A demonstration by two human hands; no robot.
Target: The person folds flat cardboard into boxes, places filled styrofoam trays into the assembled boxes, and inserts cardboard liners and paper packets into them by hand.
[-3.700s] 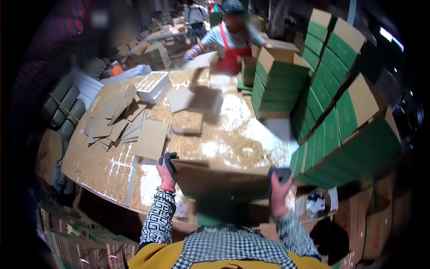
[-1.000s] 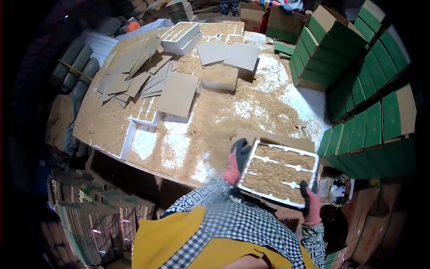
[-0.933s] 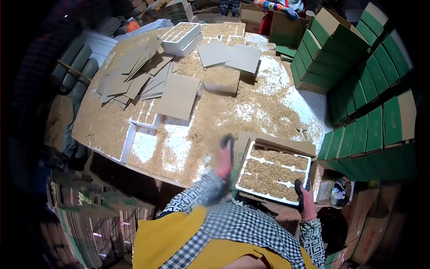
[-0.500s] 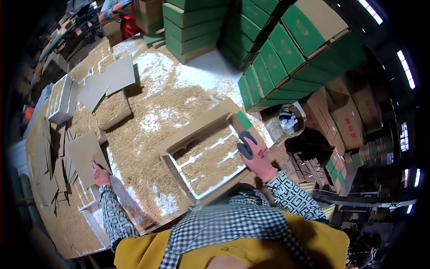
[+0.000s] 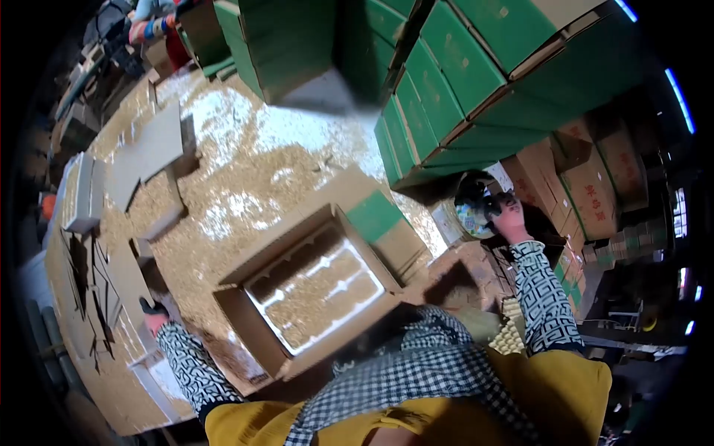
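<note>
While the left hand [image 5: 155, 315], in a pink-and-dark glove, is at the near edge of a flat cardboard sheet [image 5: 128, 280], the right hand [image 5: 509, 216] is at the mouth of a round container [image 5: 473, 211] holding small packets. Can't tell if either hand is gripping or just touching.

Open carton [image 5: 248, 329] sits between the hands, flaps out; white foam tray [image 5: 338, 325] inside it, filled with tan shavings, white dividers showing.

Surface: worktable [image 5: 260, 175] beyond and between the hands, strewn with shavings, white patches showing through. Left of the left hand, loose pile of cardboard pieces [image 5: 95, 303]; farther beyond it, white foam box [image 5: 83, 195] and gray sheets [image 5: 152, 151].

Room: green cartons [image 5: 451, 82] stacked beyond the right hand, more up and left of them. Brown cartons [image 5: 597, 195] with red print to the right of that hand. Bright windows [image 5: 680, 100] far right, dark surroundings. Another person's patterned sleeve [image 5: 152, 30] well beyond the left hand, across the table.
</note>
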